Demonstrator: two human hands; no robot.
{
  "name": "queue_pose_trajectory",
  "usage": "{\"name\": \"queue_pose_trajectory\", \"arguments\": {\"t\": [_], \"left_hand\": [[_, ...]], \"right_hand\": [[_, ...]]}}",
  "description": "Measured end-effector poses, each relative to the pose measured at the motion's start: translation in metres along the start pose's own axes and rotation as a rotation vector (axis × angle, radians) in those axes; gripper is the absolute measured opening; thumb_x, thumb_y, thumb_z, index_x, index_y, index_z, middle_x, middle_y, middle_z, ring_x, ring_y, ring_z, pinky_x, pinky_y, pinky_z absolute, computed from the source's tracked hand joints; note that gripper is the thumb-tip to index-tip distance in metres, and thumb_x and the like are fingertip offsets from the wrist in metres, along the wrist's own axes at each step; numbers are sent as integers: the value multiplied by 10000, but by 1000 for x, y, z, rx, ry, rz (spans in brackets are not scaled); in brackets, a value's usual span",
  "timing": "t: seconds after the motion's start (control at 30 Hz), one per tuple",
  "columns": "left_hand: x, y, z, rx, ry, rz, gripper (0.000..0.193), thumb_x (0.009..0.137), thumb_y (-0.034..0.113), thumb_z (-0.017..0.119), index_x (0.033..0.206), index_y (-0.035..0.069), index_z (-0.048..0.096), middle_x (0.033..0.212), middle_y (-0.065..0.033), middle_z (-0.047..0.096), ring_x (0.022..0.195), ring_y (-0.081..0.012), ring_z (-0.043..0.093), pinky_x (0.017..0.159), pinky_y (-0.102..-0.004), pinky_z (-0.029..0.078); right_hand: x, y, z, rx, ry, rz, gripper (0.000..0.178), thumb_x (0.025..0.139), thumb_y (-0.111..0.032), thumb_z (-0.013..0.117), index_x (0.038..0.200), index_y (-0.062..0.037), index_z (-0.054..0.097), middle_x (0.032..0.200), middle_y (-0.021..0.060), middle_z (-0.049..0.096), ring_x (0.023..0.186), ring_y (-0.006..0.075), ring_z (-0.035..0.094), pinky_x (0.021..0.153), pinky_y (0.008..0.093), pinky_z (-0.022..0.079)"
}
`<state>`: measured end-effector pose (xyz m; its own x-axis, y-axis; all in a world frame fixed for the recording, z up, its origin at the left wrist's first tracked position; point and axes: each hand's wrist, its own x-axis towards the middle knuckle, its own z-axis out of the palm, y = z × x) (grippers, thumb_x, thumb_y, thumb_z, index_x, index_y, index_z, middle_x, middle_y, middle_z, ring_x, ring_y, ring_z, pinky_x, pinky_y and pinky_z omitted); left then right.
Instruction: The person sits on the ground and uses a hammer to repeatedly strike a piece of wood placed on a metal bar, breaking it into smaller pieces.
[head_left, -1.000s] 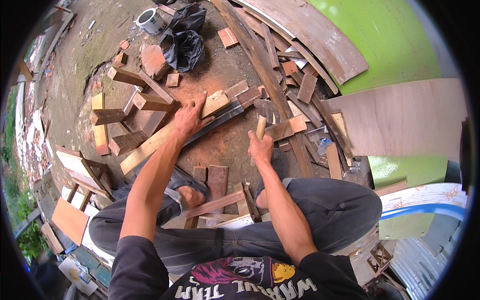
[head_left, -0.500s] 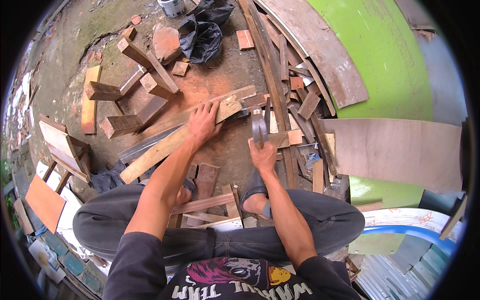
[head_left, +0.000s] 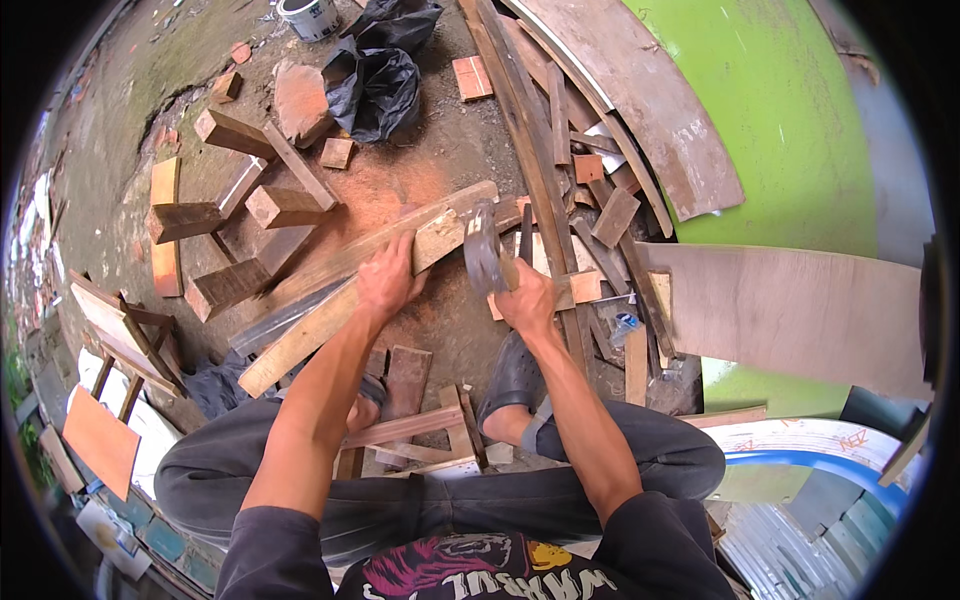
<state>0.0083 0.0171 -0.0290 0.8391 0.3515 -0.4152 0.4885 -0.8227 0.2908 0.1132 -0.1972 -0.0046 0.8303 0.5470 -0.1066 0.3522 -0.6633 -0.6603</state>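
My left hand [head_left: 388, 278] is wrapped over a pale wooden plank [head_left: 310, 340], which slants from lower left to upper right in front of me. Close to the plank's far right end, my right hand [head_left: 526, 298] grips a hammer [head_left: 484, 250]. Its metal head hangs over that end; whether it touches the wood I cannot tell. Just beyond the pale plank lies a second, browner plank [head_left: 350, 258], almost parallel to it. A dark strip [head_left: 285, 325] shows between the two.
A frame of wooden blocks [head_left: 285, 207] stands at the left. Past it are a black plastic bag [head_left: 372, 90] and a white bucket [head_left: 308, 18]. Long timbers [head_left: 525, 130] and offcuts lie at the right, beside a green panel [head_left: 770, 120]. Small wood pieces [head_left: 410, 430] lie between my feet.
The hammer has moved left, from beside the pale plank's end to over it. My left hand keeps its grip on the plank. The whole view has shifted slightly.
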Motion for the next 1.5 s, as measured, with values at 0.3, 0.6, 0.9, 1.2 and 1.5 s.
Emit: {"name": "queue_pose_trajectory", "arguments": {"t": [0.3, 0.6, 0.9, 1.2, 1.5], "left_hand": [[2, -3, 10, -50, 47, 17, 774, 809, 397, 750, 1438, 125, 391, 1334, -108, 565, 1158, -327, 608, 871, -484, 533], [5, -2, 12, -49, 35, 0, 768, 810, 383, 758, 1436, 126, 394, 1344, -107, 561, 1178, -304, 597, 867, -486, 529], [1, -3, 10, -70, 47, 5, 778, 793, 364, 770, 1431, 119, 399, 1327, -112, 574, 1130, -333, 620, 865, -501, 527], [1, 2, 10, -34, 38, 1, 756, 803, 446, 761, 1402, 131, 425, 1243, -125, 633, 1104, -333, 639, 837, -474, 538], [5, 1, 0, -91, 58, -12, 758, 818, 499, 735, 1395, 113, 429, 1213, -172, 662, 1047, -359, 671, 837, -479, 535]], "right_hand": [[14, 45, 6, -14, -59, 461, 305, 821, -278, 677, 881, 21, 671, 803, 266, 682, 764, 468, 666, 690, 510, 523], [5, 47, -15, 32, 4, -193, 182, 794, -213, 705, 749, -45, 649, 698, 194, 640, 632, 392, 652, 548, 405, 504], [50, 8, -18, 90, 121, 29, 266, 845, -233, 691, 788, 16, 617, 710, 254, 642, 693, 433, 667, 603, 455, 496], [37, 18, 7, 81, -76, 264, 253, 840, -248, 683, 878, 2, 684, 770, 266, 670, 769, 459, 671, 682, 497, 521], [19, -18, -12, 125, 153, 331, 278, 815, -230, 644, 827, 48, 665, 721, 272, 652, 754, 447, 678, 682, 480, 513]]}}
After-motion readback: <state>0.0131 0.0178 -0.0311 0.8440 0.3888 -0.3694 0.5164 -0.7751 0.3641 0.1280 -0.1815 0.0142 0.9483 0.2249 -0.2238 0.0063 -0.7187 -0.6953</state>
